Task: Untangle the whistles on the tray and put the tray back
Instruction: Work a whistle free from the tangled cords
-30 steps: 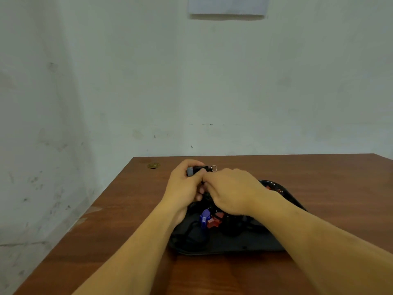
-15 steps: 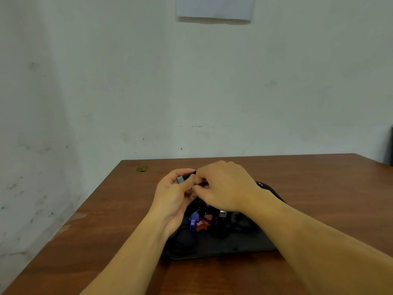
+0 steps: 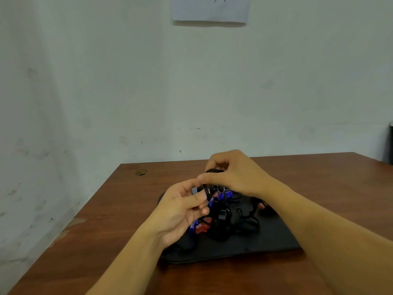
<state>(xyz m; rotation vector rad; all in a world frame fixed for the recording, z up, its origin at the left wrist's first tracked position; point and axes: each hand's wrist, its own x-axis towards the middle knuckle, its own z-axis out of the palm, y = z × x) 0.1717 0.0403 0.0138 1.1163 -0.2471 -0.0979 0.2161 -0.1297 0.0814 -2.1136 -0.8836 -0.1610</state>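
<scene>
A black tray (image 3: pixel 251 245) lies on the brown table, holding a tangled heap of whistles (image 3: pixel 221 220) in blue, red and black with black cords. My left hand (image 3: pixel 182 211) holds a black whistle with a grey mouthpiece (image 3: pixel 196 190) just above the heap, thumb across it. Above and to the right, my right hand (image 3: pixel 231 173) pinches a black cord (image 3: pixel 213 171) that runs down to that whistle. Much of the heap's left side is hidden behind my left hand.
The wooden table (image 3: pixel 119 220) runs up to a pale wall at the back and has its left edge near a side wall. A small round brass fitting (image 3: pixel 141 172) sits at the table's back left. A paper sheet (image 3: pixel 210 9) hangs on the wall.
My right hand has risen and drawn the black cord up and away from the whistle in my left hand. The left hand has turned palm-up and sunk slightly. The view has tilted.
</scene>
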